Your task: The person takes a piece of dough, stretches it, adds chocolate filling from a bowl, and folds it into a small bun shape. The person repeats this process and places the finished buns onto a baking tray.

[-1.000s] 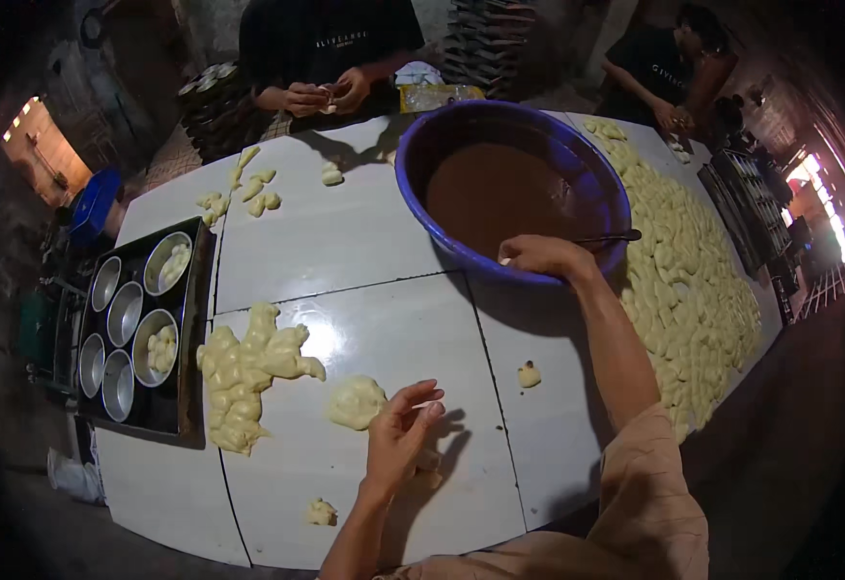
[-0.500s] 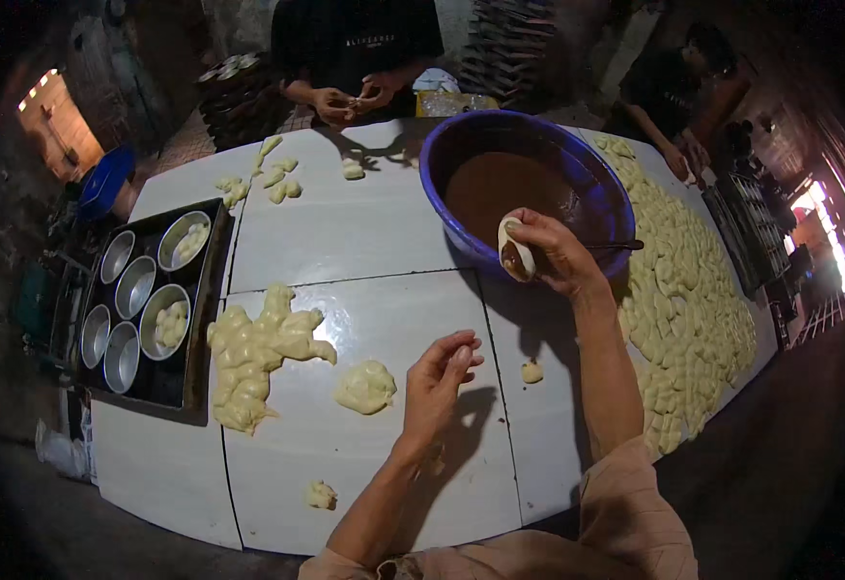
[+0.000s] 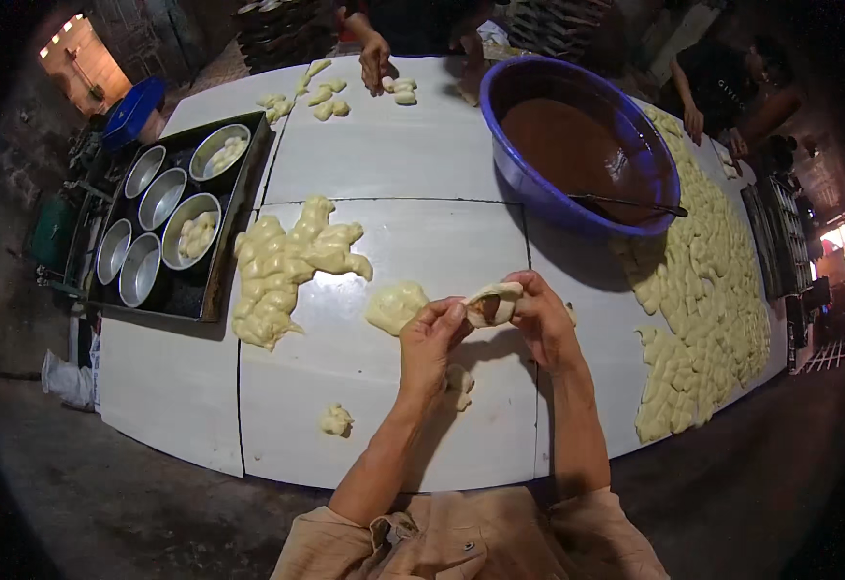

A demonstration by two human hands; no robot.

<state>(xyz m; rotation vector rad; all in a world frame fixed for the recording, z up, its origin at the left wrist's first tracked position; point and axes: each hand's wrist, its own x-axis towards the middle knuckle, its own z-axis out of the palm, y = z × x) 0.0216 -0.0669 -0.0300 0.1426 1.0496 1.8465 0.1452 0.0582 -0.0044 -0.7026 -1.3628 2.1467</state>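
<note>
Over the middle of the table I hold a piece of pale dough (image 3: 500, 300) with brown filling inside it. My left hand (image 3: 428, 346) pinches its left edge, and my right hand (image 3: 548, 327) grips the right side. A round lump of dough (image 3: 395, 307) lies just beyond my left hand. Below the hands is a small dough scrap (image 3: 459, 383); another scrap (image 3: 336, 420) sits nearer me, to the left. Beyond my right hand stands a purple-blue basin (image 3: 538, 198) of brown filling, with a dark long-handled utensil (image 3: 625, 202) resting across its near rim.
A large dough mass (image 3: 292, 256) lies left of centre. Farther left, a black tray (image 3: 212, 290) holds round metal tins, two with dough balls. Many flattened dough pieces (image 3: 707, 309) cover the table's right side. A co-worker's hand (image 3: 375, 63) handles dough at the far edge; another person works far right.
My right hand has brought the filled dough from the basin's near rim toward me, and my left hand now grips it too. The whole view has shifted. The far co-worker's hands came down to the table.
</note>
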